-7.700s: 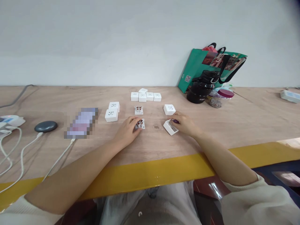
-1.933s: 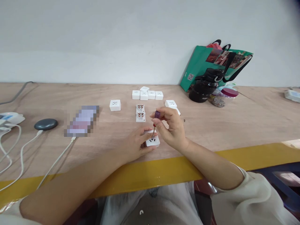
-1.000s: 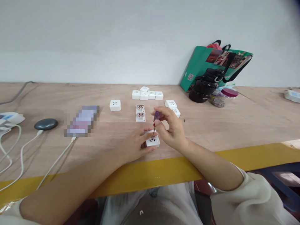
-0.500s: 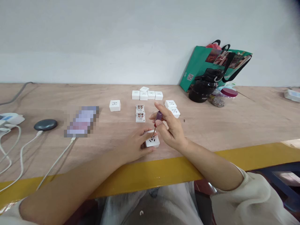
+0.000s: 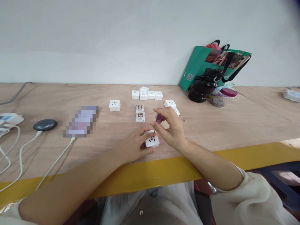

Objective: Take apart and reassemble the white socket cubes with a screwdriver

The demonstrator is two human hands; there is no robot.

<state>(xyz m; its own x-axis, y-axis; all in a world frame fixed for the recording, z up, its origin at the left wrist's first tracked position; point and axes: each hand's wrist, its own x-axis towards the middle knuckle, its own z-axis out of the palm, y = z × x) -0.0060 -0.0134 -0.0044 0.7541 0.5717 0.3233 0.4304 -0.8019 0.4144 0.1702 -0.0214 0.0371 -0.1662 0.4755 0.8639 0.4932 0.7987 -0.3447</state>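
Observation:
Near the table's front edge, my left hand (image 5: pixel 136 143) grips a white wall socket (image 5: pixel 152 142) that lies face up on the wood. Its fingers and thumb hold the socket from the left side. My right hand (image 5: pixel 172 128) has its fingers closed round the purple handle of a screwdriver (image 5: pixel 159 118). The thin shaft slants down to the left, and its tip meets the socket face near the middle. Two open socket parts with copper-coloured contacts (image 5: pixel 140 117) lie just beyond my hands. Behind my right hand sit two more white sockets (image 5: pixel 170 103), one partly covered.
Several white sockets (image 5: pixel 151 95) stand grouped farther back, and a single one (image 5: pixel 114 105) sits to the left. A phone (image 5: pixel 82 122), a dark oval device (image 5: pixel 45 125) and white cables occupy the left. A black bottle (image 5: pixel 201 90), green bag (image 5: pixel 199 62) and lidded jar (image 5: pixel 222 98) stand back right.
The fingers of my right hand have shifted round the screwdriver handle, with the raised index finger now curled down. My left hand and the socket have stayed in place.

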